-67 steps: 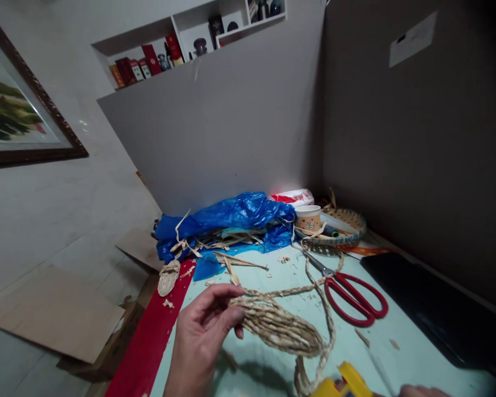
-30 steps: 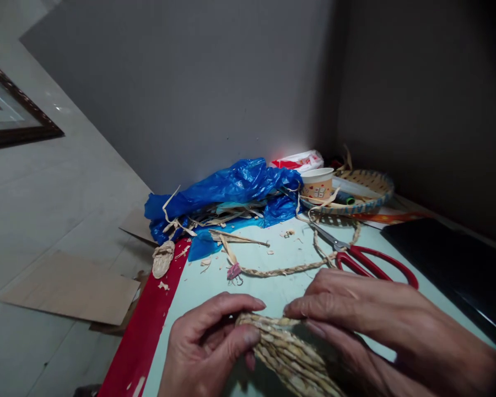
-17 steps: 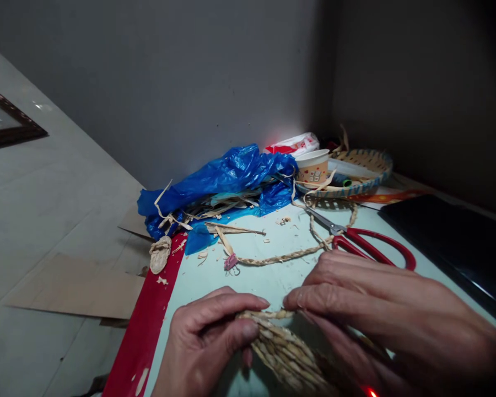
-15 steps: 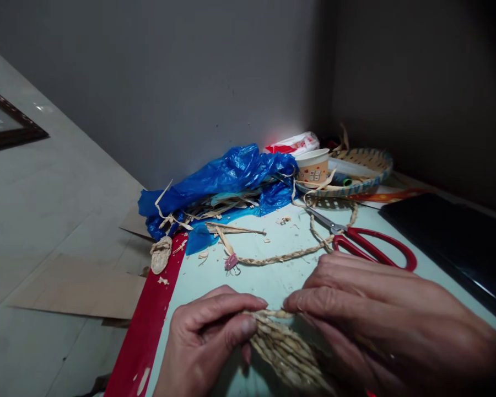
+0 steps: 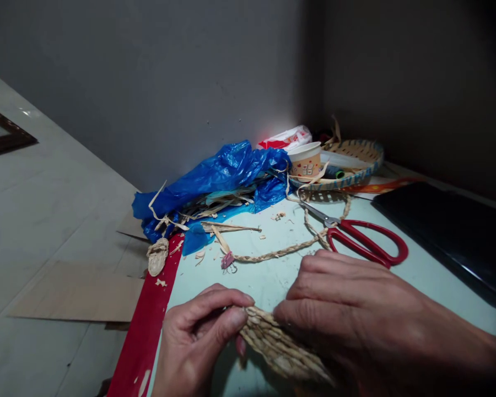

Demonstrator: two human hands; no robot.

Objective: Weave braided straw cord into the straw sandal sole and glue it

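Note:
A braided straw piece [image 5: 279, 342], built of several close rows, sits low in the middle of the view. My left hand [image 5: 204, 331] pinches its left end between thumb and fingers. Along its upper edge, my right hand [image 5: 343, 309] has its fingers curled and closed; it hides the right side of the piece and its own fingertips. Beyond the hands, a long straw braid [image 5: 276, 253] lies on the table, with a small pink clip [image 5: 227, 260] at its left end. Red-handled scissors [image 5: 355, 237] rest across the braid just past my right hand.
A blue plastic bag [image 5: 219, 176] holding dry husk strips [image 5: 223, 201] lies against the wall. Right of it are a paper cup [image 5: 306, 161] and a shallow woven basket [image 5: 374, 157]. A black flat object [image 5: 450, 237] lies at right, a small straw slipper [image 5: 157, 256] on the red table edge [image 5: 143, 325].
My right hand has come down and closer over the braided straw piece; the strand that spanned the gap between the hands now lies along its edge. The whole view has shifted slightly.

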